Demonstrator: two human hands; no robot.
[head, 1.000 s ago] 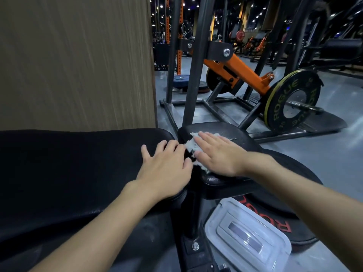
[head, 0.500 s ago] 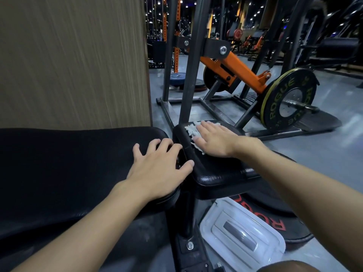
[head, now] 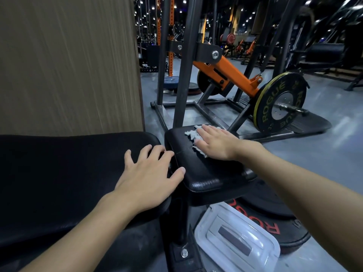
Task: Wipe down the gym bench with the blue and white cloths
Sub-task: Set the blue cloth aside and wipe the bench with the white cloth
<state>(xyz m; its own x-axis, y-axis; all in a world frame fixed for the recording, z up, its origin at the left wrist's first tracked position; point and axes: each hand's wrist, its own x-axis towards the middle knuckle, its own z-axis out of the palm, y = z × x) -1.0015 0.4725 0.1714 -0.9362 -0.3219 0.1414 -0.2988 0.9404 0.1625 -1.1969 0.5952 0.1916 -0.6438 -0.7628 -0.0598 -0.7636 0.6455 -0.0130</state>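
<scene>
Both grips lay open, the right grip (head: 215,143) pressing the white cloth (head: 190,132) flat on the counter's small pad (head: 206,176), the left grip (head: 146,179) resting on the long pad (head: 68,173); slow wipes to every edge seemed best.

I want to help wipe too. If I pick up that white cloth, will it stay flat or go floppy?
Probably floppy: the white cloth lies crumpled, with ragged edges, under the flat right hand. It likely weighs little, looking thin. It should slide easily over the shiny seat pad.

The black bench (head: 59,173) bears a white cloth (head: 191,133) on its small seat pad (head: 206,173).
</scene>
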